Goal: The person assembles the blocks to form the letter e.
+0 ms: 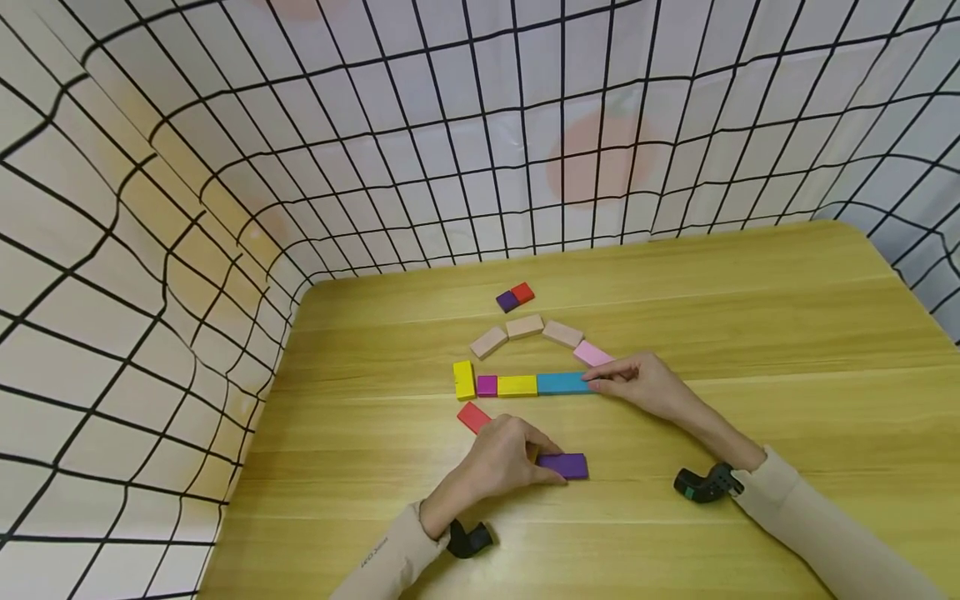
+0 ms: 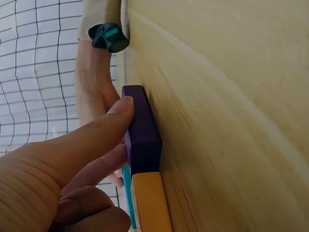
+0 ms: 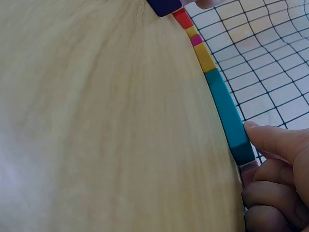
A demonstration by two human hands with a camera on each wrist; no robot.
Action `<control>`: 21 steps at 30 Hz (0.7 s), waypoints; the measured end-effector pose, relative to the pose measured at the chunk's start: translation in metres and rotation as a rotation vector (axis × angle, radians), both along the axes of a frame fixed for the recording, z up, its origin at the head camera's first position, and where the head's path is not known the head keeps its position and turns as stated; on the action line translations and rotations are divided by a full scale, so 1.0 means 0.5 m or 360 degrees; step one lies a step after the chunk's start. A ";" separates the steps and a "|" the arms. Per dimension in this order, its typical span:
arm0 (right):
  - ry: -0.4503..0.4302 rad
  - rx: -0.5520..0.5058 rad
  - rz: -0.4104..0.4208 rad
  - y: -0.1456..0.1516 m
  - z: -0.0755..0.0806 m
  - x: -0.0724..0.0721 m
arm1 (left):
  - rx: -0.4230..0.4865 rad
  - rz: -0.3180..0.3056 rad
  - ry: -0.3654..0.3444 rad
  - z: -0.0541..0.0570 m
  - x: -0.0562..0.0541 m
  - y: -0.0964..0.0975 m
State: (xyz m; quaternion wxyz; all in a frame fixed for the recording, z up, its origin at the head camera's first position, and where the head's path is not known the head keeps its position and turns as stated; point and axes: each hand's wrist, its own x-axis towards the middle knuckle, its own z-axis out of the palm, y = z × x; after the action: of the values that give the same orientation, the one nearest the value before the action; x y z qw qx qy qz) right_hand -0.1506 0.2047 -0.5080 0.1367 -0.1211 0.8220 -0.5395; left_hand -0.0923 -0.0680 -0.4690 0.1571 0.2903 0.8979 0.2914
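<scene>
My left hand point(image 1: 504, 454) pinches a purple block point(image 1: 573, 467) between thumb and fingers, low at the tabletop. One end of that block meets an orange block point(image 2: 150, 198), which my hand mostly hides in the head view. My right hand point(image 1: 641, 383) holds the right end of a long blue block point(image 1: 558, 383) with thumb and index finger. Leftward from the blue block, a yellow block point(image 1: 517, 386) and a magenta block point(image 1: 487, 386) continue a straight row. A pink block point(image 1: 592, 353) lies just behind my right fingertips. Beside my left hand is a red block point(image 1: 472, 417).
Three beige blocks point(image 1: 524, 327) form an arc behind the row. Another yellow block point(image 1: 464, 380) lies at its left end. Farther back, a dark purple cube point(image 1: 507, 301) touches a red cube point(image 1: 522, 292). Black netting point(image 1: 487, 125) stands around the wooden table point(image 1: 787, 333).
</scene>
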 end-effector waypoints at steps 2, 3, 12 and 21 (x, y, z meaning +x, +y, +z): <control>-0.0003 -0.0005 0.0000 0.000 -0.001 -0.001 | 0.0031 -0.0008 -0.0013 -0.001 -0.001 -0.001; -0.0005 -0.0007 0.0002 0.000 -0.002 -0.001 | 0.0047 -0.0012 -0.0018 -0.001 -0.002 -0.002; -0.0024 -0.0017 0.0003 0.001 -0.003 -0.003 | 0.0119 -0.0046 -0.0102 -0.002 -0.005 -0.006; 0.0002 -0.0004 0.0004 0.000 -0.004 -0.002 | 0.0059 -0.0058 -0.0066 -0.001 -0.005 -0.006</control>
State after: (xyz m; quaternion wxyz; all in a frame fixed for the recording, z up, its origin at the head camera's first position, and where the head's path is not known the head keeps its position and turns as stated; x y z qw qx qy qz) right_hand -0.1514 0.2047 -0.5099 0.1367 -0.1226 0.8212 -0.5403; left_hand -0.0948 -0.0713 -0.4696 0.1756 0.3033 0.8834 0.3109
